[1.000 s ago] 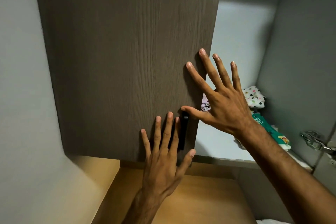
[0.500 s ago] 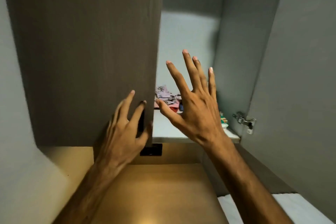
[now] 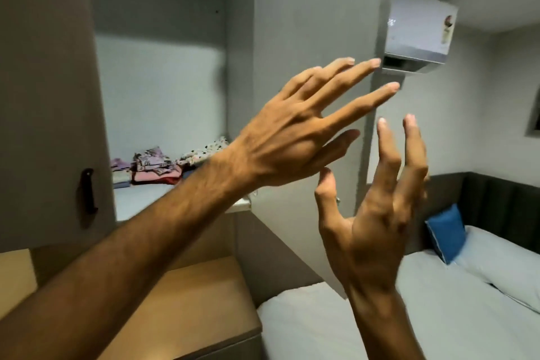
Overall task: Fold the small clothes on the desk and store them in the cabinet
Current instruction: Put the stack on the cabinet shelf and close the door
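Both hands are off the left cabinet door since the earlier frame, view now swung right toward the bed.

Right hand (image 3: pixel 377 231) is hovering nearest, grip wide, fingers spread, holding nothing; left hand (image 3: pixel 289 140) is reaching across just above it, grip wide and empty. Wooden desk (image 3: pixel 187 307) is lying below. Farther back, the folded small clothes (image 3: pixel 155 166) are sitting on the cabinet shelf (image 3: pixel 140 199), beside the door's black handle (image 3: pixel 87 196). Beyond: bed (image 3: pixel 438 301), blue pillow (image 3: pixel 445 232), air conditioner (image 3: pixel 418 29).

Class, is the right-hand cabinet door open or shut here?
Open. The right-hand door is swung outward, exposing folded clothes on the shelf inside.
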